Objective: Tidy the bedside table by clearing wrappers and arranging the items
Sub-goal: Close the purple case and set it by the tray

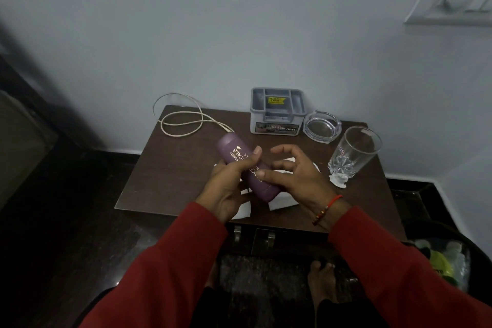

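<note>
Now, from my head view, my left hand (226, 189) wraps the purple bottle (246, 165) above the bedside table (170, 176), thumb across its label. My right hand (295, 178) touches its lower end with the thumb, fingers spread loosely over white wrappers (285, 201).

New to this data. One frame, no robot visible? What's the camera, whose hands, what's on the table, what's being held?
No robot here: a person wears one wide-angle camera on the head, looking forward and down, so the red sleeves are their own arms.

The left hand grips a purple bottle, tilted above the table; the right hand touches its lower end, fingers mostly spread.

On the dark bedside table: a looped white cable, a grey compartment organiser at the back, a glass ashtray, a drinking glass with a crumpled white scrap at its base, and white paper wrappers under the hands.

A bin with rubbish sits lower right.
</note>
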Tool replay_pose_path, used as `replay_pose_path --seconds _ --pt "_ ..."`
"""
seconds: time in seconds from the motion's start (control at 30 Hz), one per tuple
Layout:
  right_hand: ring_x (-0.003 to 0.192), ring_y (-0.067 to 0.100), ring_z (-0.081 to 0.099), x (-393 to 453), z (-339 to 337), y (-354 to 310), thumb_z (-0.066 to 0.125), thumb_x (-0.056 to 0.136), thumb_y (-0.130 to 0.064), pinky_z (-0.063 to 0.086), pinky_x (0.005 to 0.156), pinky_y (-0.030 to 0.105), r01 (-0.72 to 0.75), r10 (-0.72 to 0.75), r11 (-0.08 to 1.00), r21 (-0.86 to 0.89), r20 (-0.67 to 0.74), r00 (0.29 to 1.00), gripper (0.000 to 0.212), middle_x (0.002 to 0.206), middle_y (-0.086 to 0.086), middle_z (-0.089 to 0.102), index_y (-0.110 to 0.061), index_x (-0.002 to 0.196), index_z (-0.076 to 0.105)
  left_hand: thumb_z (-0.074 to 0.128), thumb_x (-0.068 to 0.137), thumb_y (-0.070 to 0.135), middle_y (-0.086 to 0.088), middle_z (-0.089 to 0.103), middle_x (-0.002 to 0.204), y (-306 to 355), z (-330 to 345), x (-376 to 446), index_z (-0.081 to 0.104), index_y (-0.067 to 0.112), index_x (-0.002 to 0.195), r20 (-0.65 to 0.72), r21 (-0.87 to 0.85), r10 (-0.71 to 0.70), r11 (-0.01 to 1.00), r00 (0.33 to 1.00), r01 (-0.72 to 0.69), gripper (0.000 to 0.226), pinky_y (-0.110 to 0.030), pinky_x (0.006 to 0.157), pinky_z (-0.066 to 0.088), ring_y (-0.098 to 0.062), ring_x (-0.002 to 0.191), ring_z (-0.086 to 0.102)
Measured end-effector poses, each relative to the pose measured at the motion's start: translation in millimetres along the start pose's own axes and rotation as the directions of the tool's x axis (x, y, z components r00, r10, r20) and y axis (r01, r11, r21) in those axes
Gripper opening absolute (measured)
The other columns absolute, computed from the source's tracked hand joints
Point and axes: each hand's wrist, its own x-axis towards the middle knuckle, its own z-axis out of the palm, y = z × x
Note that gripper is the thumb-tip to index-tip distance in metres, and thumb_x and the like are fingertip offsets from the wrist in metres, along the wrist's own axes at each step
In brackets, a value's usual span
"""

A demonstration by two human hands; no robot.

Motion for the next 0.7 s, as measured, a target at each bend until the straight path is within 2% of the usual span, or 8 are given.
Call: replay_pose_path --seconds 0.07,0.17,0.27,0.33,0.37,0.47,0.57,0.7 --pt "0.081 0.023 0.066 2 -1 -1 0.081 0.077 -0.005 0.056 0.074 0.040 0.009 -0.009 1.000 -0.009 -0.026 1.000 0.051 0.095 0.012 0.063 -0.016 0.118 0.054 0.083 0.080 0.028 -0.005 0.071 0.086 1 -1 0 0.066 0.015 0.098 -0.026 -0.028 0.013 1.000 1.000 -0.014 0.029 -0.049 0.090 0.056 -0.027 0.088 0.070" --pt "0.080 0.026 0.067 0 -3 -3 0.077 0.083 -0.013 0.057 0.067 0.040 -0.067 0.067 0.998 0.006 0.011 0.998 0.049 0.102 0.016 0.063 -0.014 0.125 0.053 0.083 0.078 0.036 -0.005 0.074 0.093 2 -4 3 0.068 0.016 0.100 -0.079 -0.094 0.017 0.995 0.997 -0.025 0.033 -0.048 0.096 0.056 -0.025 0.090 0.073" --pt "0.071 0.028 0.068 -1 -4 -9 0.072 0.086 -0.006 0.060 0.060 0.038 -0.067 0.067 0.986 0.153 0.010 0.998 0.047 0.105 0.019 0.065 -0.006 0.128 0.051 0.075 0.081 0.052 -0.005 0.075 0.107 2 -3 3 0.068 0.017 0.111 -0.086 -0.053 0.018 0.998 0.996 -0.023 0.047 -0.044 0.087 0.057 -0.023 0.097 0.071" --pt "0.071 0.029 0.068 5 -7 -14 0.070 0.088 -0.006 0.061 0.060 0.039 -0.018 0.038 0.975 0.223 -0.084 0.996 0.041 0.102 0.015 0.067 -0.004 0.124 0.052 0.064 0.086 0.063 -0.003 0.074 0.117 2 0 1 0.065 0.020 0.122 -0.070 0.003 -0.012 1.000 0.997 0.013 0.056 -0.040 0.077 0.056 -0.023 0.105 0.069" --pt "0.074 0.029 0.068 11 -10 -15 0.071 0.088 -0.008 0.061 0.061 0.040 0.007 0.029 0.970 0.244 -0.143 0.989 0.037 0.103 0.012 0.066 -0.005 0.121 0.053 0.058 0.089 0.066 -0.003 0.072 0.121 2 1 -2 0.063 0.022 0.124 -0.056 0.016 -0.044 0.999 0.997 0.045 0.056 -0.040 0.076 0.055 -0.024 0.108 0.068" --pt "0.079 0.028 0.069 36 -21 -10 0.072 0.089 -0.016 0.062 0.056 0.037 0.078 0.001 0.971 0.227 -0.329 0.944 0.027 0.111 0.015 0.065 -0.009 0.110 0.056 0.049 0.094 0.067 -0.004 0.066 0.126 4 1 -9 0.054 0.027 0.124 -0.051 -0.008 -0.126 0.992 0.991 0.125 0.050 -0.043 0.085 0.053 -0.027 0.112 0.065" --pt "0.061 0.027 0.065 56 -28 -1 0.071 0.091 -0.021 0.060 0.050 0.031 0.103 0.011 0.971 0.216 -0.470 0.882 0.027 0.106 0.018 0.066 -0.009 0.108 0.055 0.046 0.096 0.065 -0.003 0.065 0.127 7 -2 -8 0.054 0.027 0.131 -0.066 -0.029 -0.097 0.995 0.993 0.095 0.052 -0.043 0.085 0.054 -0.026 0.111 0.065" --pt "0.052 0.019 0.058 76 -31 7 0.069 0.092 -0.029 0.056 0.043 0.026 0.075 0.028 0.985 0.154 -0.579 0.815 0.034 0.090 0.008 0.066 -0.008 0.115 0.055 0.044 0.098 0.063 -0.001 0.066 0.127 13 -9 -4 0.063 0.028 0.113 -0.109 -0.049 -0.043 0.998 0.993 0.038 0.042 -0.039 0.077 0.054 -0.025 0.108 0.067"
